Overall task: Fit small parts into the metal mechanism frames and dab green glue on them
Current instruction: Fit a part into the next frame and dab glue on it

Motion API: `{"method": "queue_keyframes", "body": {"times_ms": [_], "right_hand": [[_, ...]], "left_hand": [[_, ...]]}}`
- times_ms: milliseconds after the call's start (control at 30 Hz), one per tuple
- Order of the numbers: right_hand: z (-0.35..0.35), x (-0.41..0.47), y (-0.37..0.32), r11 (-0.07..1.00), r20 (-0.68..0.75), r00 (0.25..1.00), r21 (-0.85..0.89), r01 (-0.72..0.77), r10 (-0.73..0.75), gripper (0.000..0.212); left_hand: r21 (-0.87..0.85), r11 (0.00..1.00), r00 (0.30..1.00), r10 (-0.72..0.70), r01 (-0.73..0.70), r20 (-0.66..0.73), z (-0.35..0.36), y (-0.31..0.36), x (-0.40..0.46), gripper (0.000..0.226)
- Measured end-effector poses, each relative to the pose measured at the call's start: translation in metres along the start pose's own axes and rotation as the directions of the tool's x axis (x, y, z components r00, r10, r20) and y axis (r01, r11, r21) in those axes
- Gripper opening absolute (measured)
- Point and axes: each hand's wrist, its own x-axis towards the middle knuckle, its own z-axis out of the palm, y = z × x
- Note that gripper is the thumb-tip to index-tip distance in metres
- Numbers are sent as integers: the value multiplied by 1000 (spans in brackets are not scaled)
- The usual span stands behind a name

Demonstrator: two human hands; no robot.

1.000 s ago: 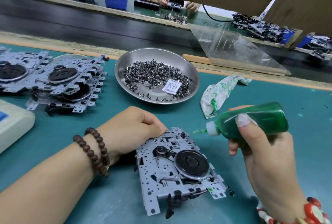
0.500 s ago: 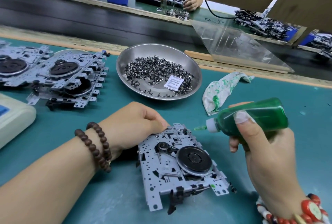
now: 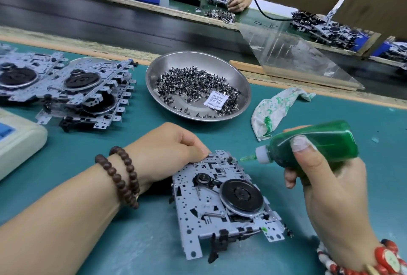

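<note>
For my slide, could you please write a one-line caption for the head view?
Left hand steadies a metal mechanism frame while the right hand aims a green glue bottle at it.

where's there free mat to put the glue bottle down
Bare mat lies right of the bottle, out past the stained rag, and near the front edge left of the frame, under the left forearm. Crowded: far left, with stacked frames and a white device, and the middle, with the parts bowl.

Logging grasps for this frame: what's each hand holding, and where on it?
Right hand grips the green glue bottle around its body, thumb on top. Left hand grasps nothing; its fingers press on the far-left corner of the metal frame.
</note>
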Motion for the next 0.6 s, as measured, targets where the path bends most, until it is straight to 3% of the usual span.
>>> {"method": "queue_keyframes", "body": {"times_ms": [267, 600], "right_hand": [[1, 0, 1, 1000, -8, 1000, 4, -7, 7, 51], [1, 0, 0, 1000, -25, 1000, 7, 0, 0, 38]], "left_hand": [[4, 1000, 1000, 3, -3, -12, 0, -1, 1, 21], [1, 1000, 1000, 8, -8, -7, 0, -2, 1, 19]]}}
